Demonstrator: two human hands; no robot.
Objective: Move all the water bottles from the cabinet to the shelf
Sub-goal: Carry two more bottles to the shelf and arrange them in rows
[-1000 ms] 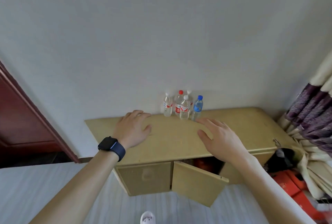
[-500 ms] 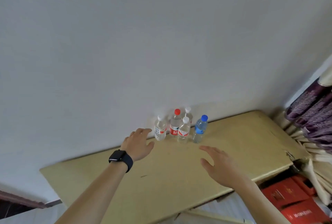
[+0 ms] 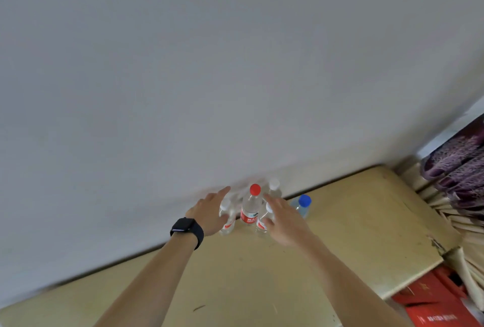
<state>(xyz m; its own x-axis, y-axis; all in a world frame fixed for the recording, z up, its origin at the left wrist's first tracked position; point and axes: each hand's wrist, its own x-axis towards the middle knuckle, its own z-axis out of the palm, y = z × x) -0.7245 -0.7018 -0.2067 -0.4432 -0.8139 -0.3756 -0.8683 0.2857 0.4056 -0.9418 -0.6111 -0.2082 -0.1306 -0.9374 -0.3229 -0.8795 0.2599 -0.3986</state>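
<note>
Several water bottles stand in a cluster against the wall on the tan cabinet top. A red-capped bottle is in the middle, a blue-capped bottle to its right, and a white-capped one behind. My left hand, with a dark watch on the wrist, reaches with spread fingers around a small white-capped bottle at the left. My right hand is spread open beside another white-capped bottle in front. Neither hand has closed on a bottle.
A plain grey wall rises right behind the bottles. Purple and cream curtains hang at the right end of the cabinet. Red boxes lie below its right edge.
Both hands have moved forward across the cabinet top to the bottle cluster. The view has come closer and tilted up, so the cabinet doors are out of sight.
</note>
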